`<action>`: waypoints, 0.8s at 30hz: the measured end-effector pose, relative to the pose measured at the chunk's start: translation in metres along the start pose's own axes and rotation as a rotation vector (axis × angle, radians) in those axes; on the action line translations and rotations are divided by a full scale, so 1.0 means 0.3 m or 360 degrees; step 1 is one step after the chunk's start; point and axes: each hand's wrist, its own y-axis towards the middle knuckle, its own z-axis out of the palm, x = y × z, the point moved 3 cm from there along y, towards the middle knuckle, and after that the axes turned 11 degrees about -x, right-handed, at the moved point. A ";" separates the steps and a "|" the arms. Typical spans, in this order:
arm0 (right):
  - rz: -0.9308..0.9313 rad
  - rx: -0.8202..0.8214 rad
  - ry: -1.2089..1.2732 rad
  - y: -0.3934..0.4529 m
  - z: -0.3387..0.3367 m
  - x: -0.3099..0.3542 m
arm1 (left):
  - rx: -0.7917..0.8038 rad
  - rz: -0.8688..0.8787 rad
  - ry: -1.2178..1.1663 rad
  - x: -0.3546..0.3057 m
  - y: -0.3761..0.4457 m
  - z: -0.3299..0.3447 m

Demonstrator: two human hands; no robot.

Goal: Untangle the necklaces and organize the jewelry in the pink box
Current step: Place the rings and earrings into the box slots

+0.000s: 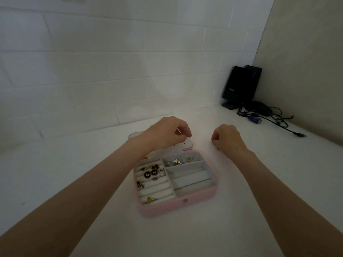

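A: Head view first. What are the 2 hands doing?

B: Both are raised past the far edge of the pink jewelry box (179, 205), fingers curled in. The left hand (168, 130) hovers over the box's open lid (186, 145), fingertips pinched together near a thin pale strand; whether it really grips that strand, I cannot tell.

A: And the right hand (227, 138)?

B: Just right of the lid, above the white tabletop (259, 210), fingers bunched toward the thumb. Nothing is plainly visible in it.

A: Where is the jewelry?

B: Nearer the person than both hands. The ring rolls (154, 184) under the left forearm hold 2 black butterfly pieces (150, 173); gold charms (179, 161) lie in the far compartment.

A: Anything else?

B: Far right of the right hand, a black speaker (242, 86) and tangled cables (269, 115) in the corner.
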 end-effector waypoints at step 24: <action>-0.0103 0.0518 0.1445 -0.203 -0.135 0.398 | -0.0444 -0.0530 -0.0631 0.051 -0.273 -0.146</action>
